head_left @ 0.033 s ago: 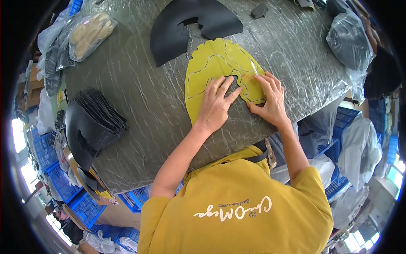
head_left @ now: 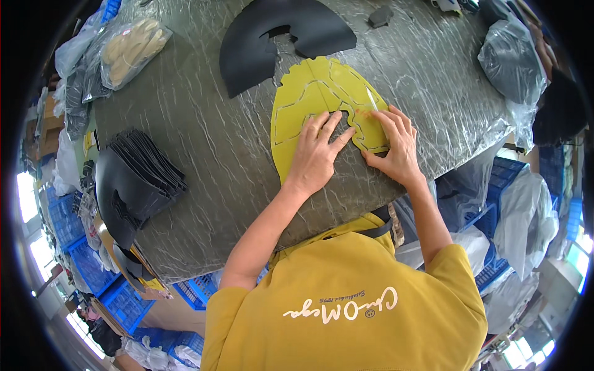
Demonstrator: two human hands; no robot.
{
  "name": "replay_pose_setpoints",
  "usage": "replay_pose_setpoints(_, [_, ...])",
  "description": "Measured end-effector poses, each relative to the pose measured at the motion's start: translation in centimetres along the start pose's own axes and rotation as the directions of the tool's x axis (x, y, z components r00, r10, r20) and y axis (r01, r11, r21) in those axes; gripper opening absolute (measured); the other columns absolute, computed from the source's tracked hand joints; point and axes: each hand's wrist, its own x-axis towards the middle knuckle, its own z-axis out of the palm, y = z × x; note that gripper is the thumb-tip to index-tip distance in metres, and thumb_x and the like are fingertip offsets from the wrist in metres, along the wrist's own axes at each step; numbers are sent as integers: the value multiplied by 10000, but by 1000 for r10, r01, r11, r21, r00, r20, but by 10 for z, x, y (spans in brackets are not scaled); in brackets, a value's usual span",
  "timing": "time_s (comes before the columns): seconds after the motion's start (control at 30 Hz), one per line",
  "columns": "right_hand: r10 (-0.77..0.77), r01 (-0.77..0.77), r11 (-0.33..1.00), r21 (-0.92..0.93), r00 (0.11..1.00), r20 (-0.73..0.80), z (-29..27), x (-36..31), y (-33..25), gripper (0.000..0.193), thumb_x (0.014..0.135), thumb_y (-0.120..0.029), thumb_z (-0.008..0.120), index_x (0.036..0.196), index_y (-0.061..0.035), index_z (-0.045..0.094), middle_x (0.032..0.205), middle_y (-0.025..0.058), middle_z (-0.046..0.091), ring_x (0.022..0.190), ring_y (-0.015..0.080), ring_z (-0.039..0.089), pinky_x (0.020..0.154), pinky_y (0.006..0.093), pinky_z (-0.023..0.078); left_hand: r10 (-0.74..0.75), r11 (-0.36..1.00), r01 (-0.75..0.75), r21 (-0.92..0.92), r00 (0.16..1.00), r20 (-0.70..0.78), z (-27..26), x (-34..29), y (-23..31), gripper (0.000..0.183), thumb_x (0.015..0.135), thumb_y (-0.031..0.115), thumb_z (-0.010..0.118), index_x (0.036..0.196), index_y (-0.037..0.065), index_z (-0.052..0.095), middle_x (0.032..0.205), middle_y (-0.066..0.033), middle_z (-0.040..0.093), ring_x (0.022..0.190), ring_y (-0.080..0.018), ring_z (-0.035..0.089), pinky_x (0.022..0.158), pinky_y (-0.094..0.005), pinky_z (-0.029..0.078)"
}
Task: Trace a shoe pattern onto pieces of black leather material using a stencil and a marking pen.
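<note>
A yellow template with a scalloped top edge, slotted lines and an inner notch lies flat on the table in front of me. My left hand rests on its left part, fingers spread, with the fingertips by the notch. On the right part lies my right hand, its fingers stretched toward the outer edge and its thumb apart at the lower end. A thin dark edge shows at the notch and the lower right end; what lies beneath is mostly hidden. Just beyond the template is a curved black sheet piece with a similar cut-out.
A fanned stack of black pieces sits at the table's left edge. Bagged tan gloves lie far left, a small dark scrap at the back. A plastic-wrapped bundle is at far right. Blue crates stand below the table.
</note>
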Motion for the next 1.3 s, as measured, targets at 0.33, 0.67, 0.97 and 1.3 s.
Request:
replay_pose_setpoints(0.33, [4, -3, 999, -34, 999, 38, -4, 1, -5, 815, 660, -275, 828, 1416, -184, 536, 1381, 72, 551, 1426, 354, 379, 1132, 505, 311, -21, 1000, 21, 18, 1000, 9, 1, 1, 1, 540, 883, 21, 570, 1399, 170, 624, 1550, -140, 411, 1409, -395, 358, 1192, -534, 320])
replay_pose_setpoints(0.67, [-3, 13, 995, -95, 995, 96, -12, 5, -7, 818, 665, -266, 834, 1420, -175, 531, 1392, 83, 547, 1433, 361, 374, 1159, 516, 279, -46, 999, 46, 1, 999, -16, 4, 0, 2, 598, 849, -20, 590, 1405, 200, 619, 1546, -170, 415, 1410, -387, 374, 1184, -513, 340])
replay_pose_setpoints(0.97, [83, -111, 811, 575, 994, 74, -21, 34, -25, 574, 841, -61, 719, 1390, -57, 547, 1267, 101, 655, 1280, 273, 551, 1095, 417, 417, -42, 999, 42, 14, 999, -7, 4, -2, 0, 559, 848, 24, 621, 1383, 184, 607, 1555, -189, 394, 1423, -395, 364, 1186, -521, 336])
replay_pose_setpoints(1.3, [251, -181, 376, 909, 964, 88, 15, 73, -42, 260, 1056, -168, 565, 1052, 36, 725, 1097, 82, 725, 972, 129, 681, 933, 321, 516, -54, 999, 54, 8, 999, 7, 3, -2, 2, 538, 859, 56, 619, 1381, 188, 606, 1541, -207, 413, 1442, -408, 366, 1207, -515, 293])
